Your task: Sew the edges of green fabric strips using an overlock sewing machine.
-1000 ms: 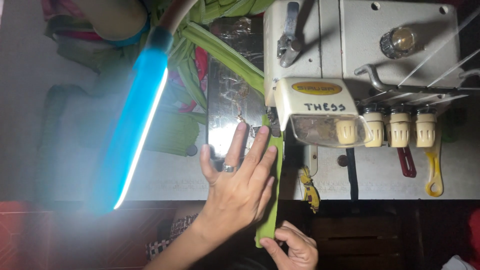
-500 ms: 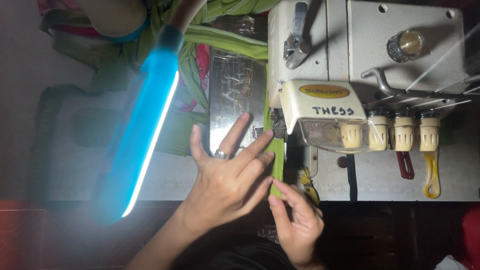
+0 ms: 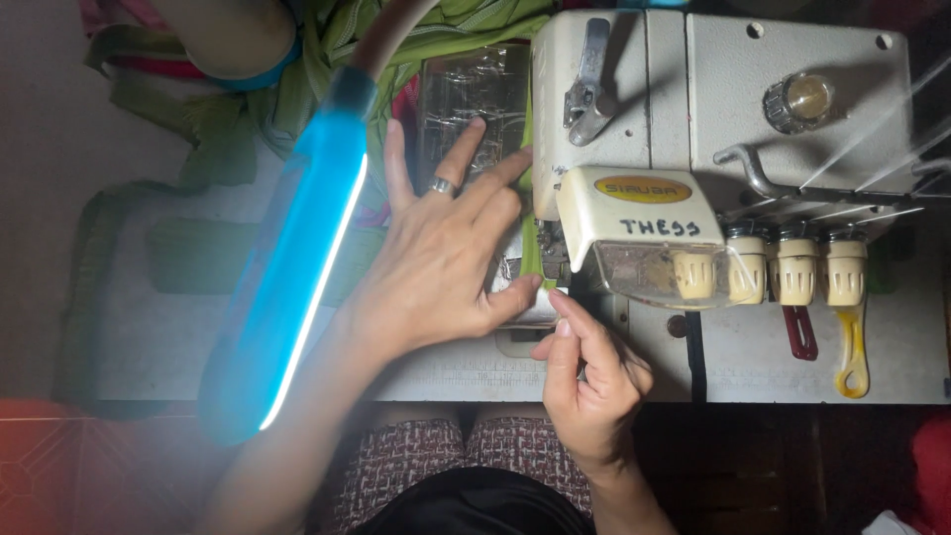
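Feeding a green fabric strip (image 3: 532,260) into the overlock sewing machine (image 3: 713,149)

Left hand (image 3: 446,258) lies open and flat, fingers spread, pressing the strip by the presser foot; right hand (image 3: 589,372) pinches its near end just below — guiding appears under way, and steady, even feeding seems called for. Counted: one ring (image 3: 443,185), three cream tension knobs (image 3: 792,279), one lamp bar (image 3: 287,267) over the table (image 3: 158,347).
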